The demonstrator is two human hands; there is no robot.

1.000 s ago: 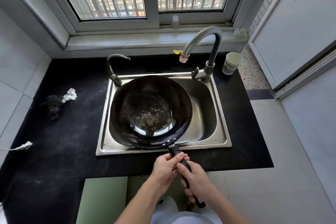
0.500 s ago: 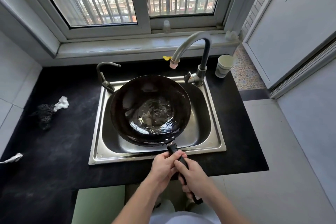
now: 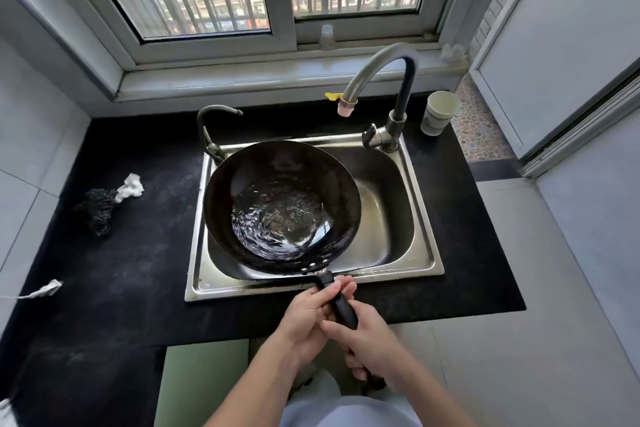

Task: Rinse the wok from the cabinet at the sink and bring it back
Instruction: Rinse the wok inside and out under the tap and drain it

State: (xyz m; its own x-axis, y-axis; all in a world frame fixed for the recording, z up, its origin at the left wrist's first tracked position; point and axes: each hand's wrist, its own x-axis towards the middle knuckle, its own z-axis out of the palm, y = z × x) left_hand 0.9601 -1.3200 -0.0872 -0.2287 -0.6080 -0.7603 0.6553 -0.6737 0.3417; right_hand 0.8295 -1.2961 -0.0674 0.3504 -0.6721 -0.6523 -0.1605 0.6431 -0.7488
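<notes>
Black wok (image 3: 242, 184) (silvery ripples inside), steel-grey sink (image 3: 242, 288), black counter (image 3: 138, 270); white cup (image 3: 438, 113) at two o'clock.

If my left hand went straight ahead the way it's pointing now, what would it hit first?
Most likely the wok at its near rim, where the handle joins it just ahead of the left hand, over the sink front edge. Depth is hard to judge.

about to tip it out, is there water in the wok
Holds water: a shallow rippling pool glints in the bottom of the wok.
</notes>
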